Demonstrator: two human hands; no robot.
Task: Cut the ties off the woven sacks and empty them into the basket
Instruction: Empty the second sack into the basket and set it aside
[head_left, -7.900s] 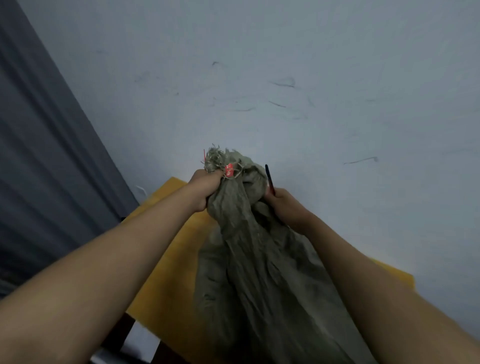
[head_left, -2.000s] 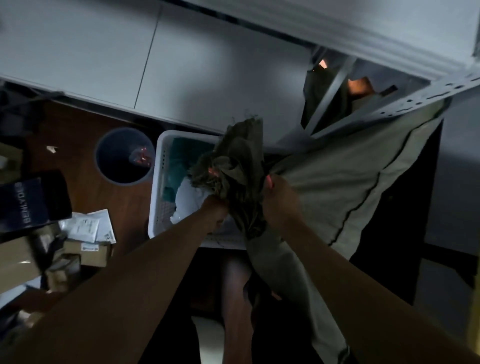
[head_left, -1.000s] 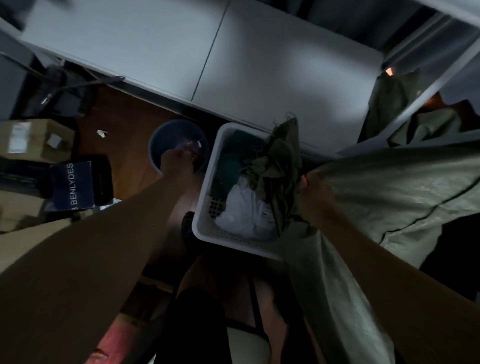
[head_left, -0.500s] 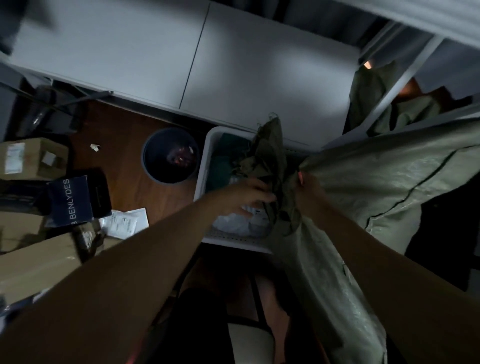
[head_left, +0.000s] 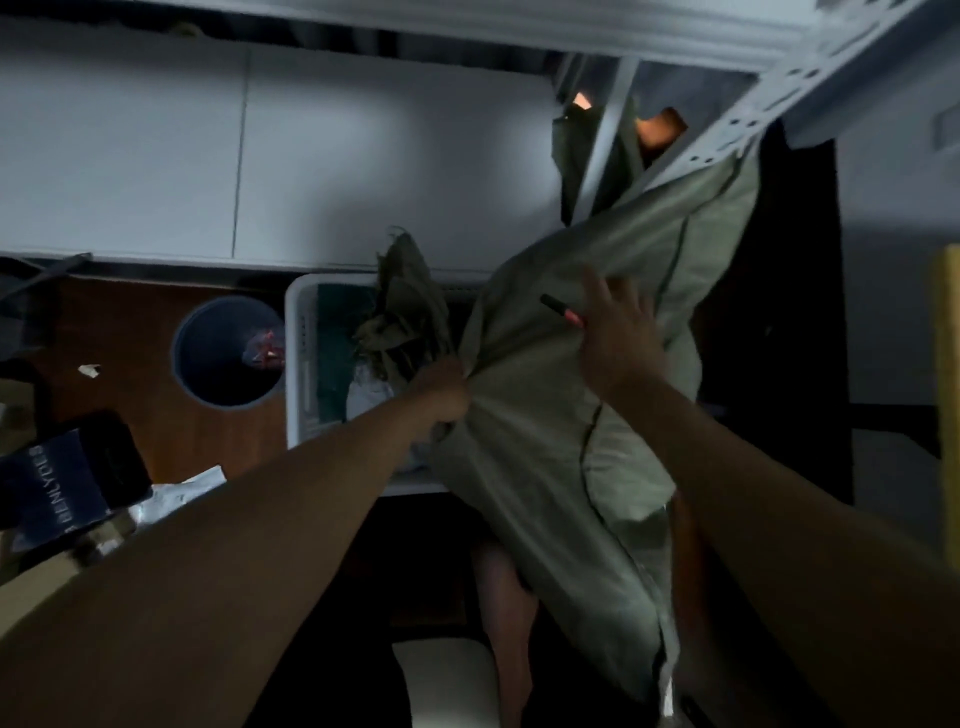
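Nearest the camera, the gathered neck of the woven sack (head_left: 561, 415) is gripped in the left hand (head_left: 441, 389), whose fingers are curled tight into the cloth just over the near right part of the white basket (head_left: 297, 364). Slightly farther, the right hand (head_left: 618, 338) is laid on the bulging body of the sack with fingers spread, while a dark cutter with a red end (head_left: 561, 314) is pinched at the thumb side. The frayed sack mouth (head_left: 410, 312) is seen drooping into the basket, over clothing already inside. Beyond, a round bin (head_left: 228, 353) stands just left of the basket. Contents could be spilled past the rim if the mouth is swung sideways, and the cloth could be snagged by the cutter.
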